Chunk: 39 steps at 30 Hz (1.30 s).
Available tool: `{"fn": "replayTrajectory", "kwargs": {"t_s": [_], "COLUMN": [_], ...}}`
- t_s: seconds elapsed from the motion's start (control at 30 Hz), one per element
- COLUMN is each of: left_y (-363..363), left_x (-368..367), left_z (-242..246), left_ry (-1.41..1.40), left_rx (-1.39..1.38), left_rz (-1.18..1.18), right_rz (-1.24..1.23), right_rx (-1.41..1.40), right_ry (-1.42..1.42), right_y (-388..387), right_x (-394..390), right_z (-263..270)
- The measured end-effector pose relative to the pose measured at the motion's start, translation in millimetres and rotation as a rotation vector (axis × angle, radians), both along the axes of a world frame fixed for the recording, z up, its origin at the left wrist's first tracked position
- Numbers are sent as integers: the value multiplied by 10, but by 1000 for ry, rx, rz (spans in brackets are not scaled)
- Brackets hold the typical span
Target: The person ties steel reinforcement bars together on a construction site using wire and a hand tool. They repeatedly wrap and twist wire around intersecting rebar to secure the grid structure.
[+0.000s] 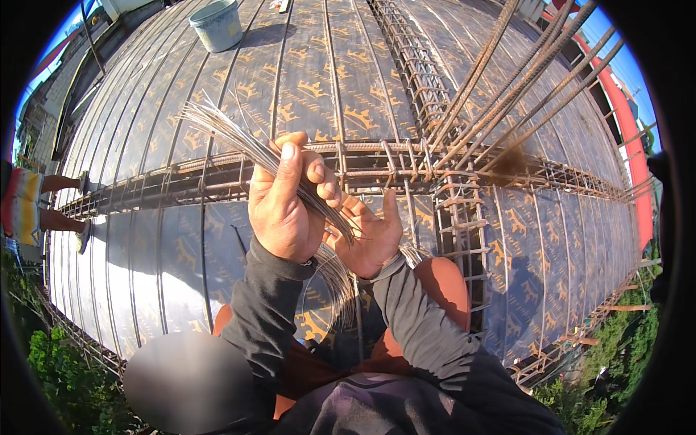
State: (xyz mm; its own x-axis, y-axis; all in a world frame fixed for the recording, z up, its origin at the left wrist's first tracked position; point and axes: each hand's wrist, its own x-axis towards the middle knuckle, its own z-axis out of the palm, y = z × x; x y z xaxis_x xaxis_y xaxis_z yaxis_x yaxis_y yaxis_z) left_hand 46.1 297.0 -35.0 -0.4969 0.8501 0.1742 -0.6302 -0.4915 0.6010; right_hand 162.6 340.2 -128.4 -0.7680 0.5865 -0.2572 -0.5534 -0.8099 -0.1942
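Observation:
My left hand (pixel 288 206) is closed around a bundle of thin steel tie wires (pixel 234 130), which slants from upper left to lower right in front of me. My right hand (pixel 370 234) is just right of the bundle's lower end, palm up, with its thumb raised and fingers behind the wire ends; whether it touches them is unclear. More loose wire (pixel 340 293) hangs or lies in a curved bunch below both hands, between my knees. Beyond my hands runs a rebar beam cage (pixel 380 163) with stirrups.
A grey plastic bucket (pixel 217 32) stands on the film-faced plywood deck (pixel 304 65), crossed by thin rebars. Tall column rebars (pixel 516 98) rise at the upper right. Another beam cage (pixel 462 223) runs towards me. At far left, a person's legs (pixel 62 201) stand by the cage.

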Motion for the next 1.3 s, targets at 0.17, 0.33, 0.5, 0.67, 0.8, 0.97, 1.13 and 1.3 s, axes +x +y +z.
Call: {"fn": "replayTrajectory", "kwargs": {"t_s": [0.17,0.33,0.5,0.67,0.8,0.97,1.13,1.3], "left_y": [-49,-78,-83,-68,-77,-43,-36,-19], "left_x": [61,110,-16,-159,-190,-168,-256,-288], "left_z": [26,74,111,49,73,59,-8,9], "left_ry": [174,292,109,-24,-48,-70,-179,-211], "left_rx": [-4,-64,-73,-50,-85,-125,-50,-64], "left_rz": [29,-61,-112,-181,-126,-39,-98,-46], "right_rz": [79,32,111,112,83,90,67,66], "right_rx": [4,30,7,20,-12,-34,-40,41], "right_ry": [345,95,106,86,64,284,281,199], "right_y": [-35,-136,-124,-88,-111,-108,-88,-77], "right_x": [-33,-108,-109,-105,-117,-62,-82,-77], "right_z": [-142,-47,-131,-270,-202,-169,-228,-120]}}
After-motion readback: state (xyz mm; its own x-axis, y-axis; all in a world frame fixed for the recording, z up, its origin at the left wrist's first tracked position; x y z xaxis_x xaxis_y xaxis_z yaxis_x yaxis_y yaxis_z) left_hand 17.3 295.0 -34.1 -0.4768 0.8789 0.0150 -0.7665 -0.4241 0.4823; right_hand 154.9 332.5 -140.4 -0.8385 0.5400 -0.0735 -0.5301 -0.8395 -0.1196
